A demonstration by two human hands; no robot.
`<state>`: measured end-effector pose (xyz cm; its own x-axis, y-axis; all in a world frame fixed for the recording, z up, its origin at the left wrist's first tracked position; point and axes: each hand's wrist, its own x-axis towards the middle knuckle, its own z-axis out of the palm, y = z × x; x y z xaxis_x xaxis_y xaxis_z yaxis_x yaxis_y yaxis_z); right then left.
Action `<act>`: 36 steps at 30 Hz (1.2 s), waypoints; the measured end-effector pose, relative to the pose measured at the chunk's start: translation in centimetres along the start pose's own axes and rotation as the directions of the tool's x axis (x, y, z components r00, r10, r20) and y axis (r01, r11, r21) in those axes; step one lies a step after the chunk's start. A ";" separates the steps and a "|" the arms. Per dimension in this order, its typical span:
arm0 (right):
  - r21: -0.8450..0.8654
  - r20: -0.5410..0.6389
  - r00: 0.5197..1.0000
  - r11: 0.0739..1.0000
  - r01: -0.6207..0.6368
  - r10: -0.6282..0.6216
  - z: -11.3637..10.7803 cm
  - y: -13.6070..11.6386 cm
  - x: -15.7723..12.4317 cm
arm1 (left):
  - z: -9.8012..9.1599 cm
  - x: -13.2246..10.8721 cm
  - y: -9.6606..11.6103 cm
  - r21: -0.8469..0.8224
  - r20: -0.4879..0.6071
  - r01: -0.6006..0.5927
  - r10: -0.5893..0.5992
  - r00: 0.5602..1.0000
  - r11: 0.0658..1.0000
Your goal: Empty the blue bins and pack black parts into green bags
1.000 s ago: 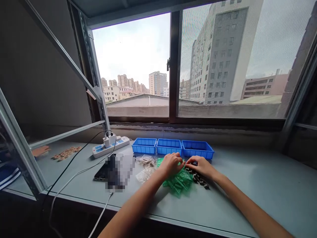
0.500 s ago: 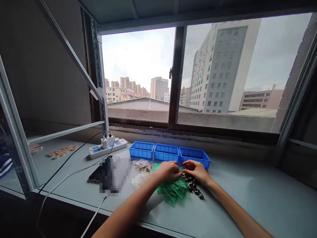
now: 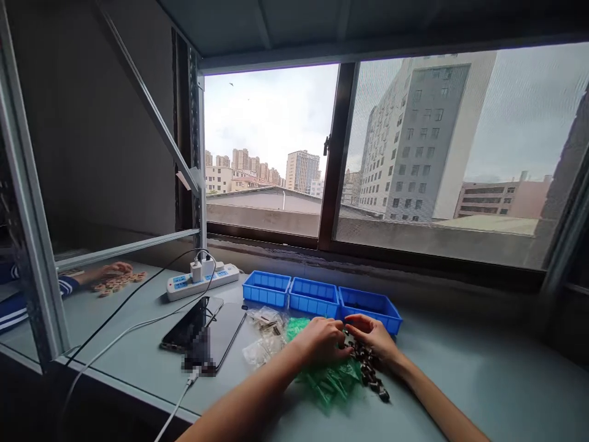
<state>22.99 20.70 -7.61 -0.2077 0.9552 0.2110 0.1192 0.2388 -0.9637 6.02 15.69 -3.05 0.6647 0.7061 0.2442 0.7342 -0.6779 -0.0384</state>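
My left hand (image 3: 323,339) is over a heap of green plastic bags (image 3: 332,382), its fingers curled inward. Close beside it, fingertips nearly meeting the left ones, my right hand (image 3: 373,339) is bent in a pinch. Whatever lies between the fingers is too small and hidden to name. Under and in front of the right hand runs a pile of small dark metal-looking parts (image 3: 370,372), along the right side of the green bags. Clear plastic bags (image 3: 265,350) with small pieces in them lie left of my left hand.
Three blue bins (image 3: 314,299) stand in a row behind my hands. To the left are two phone-like devices (image 3: 191,325), a power strip (image 3: 202,281) and loose cables (image 3: 124,334). Beyond a metal shelf post (image 3: 39,202), another person's hand (image 3: 115,268) touches small tan pieces (image 3: 120,282).
The view has shifted, so the scene sits a little lower and to the right. My hands stay together over the bags, fingers slightly moved. Another person's hand now shows at the tan pieces.
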 end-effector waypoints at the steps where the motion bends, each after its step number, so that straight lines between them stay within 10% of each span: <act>1: 0.003 -0.004 1.000 1.000 0.003 -0.003 0.0 0.1 0.0 | 0.2 -0.1 0.0 -0.018 -0.013 0.014 -0.014 1.000 1.000; 11: -0.024 0.049 0.999 1.000 -0.005 0.006 -0.1 0.0 0.0 | 1.4 -0.2 -0.1 -0.154 -0.115 0.108 -0.126 0.985 0.982; 21: -0.010 -0.020 1.000 1.000 -0.005 0.005 -0.3 0.5 0.1 | 1.0 1.7 -0.4 -0.147 0.081 0.133 -0.122 0.989 0.980; 36: 0.084 -0.054 0.998 0.996 -0.017 0.022 -0.1 -0.5 -0.5 | 0.8 1.0 0.0 -0.062 -0.044 0.180 -0.183 0.982 0.982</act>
<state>23.17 20.08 -7.19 -0.1519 0.9682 0.1987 0.0405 0.2069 -0.9775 6.82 16.54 -3.58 0.5126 0.8083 0.2897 0.8317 -0.5512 0.0663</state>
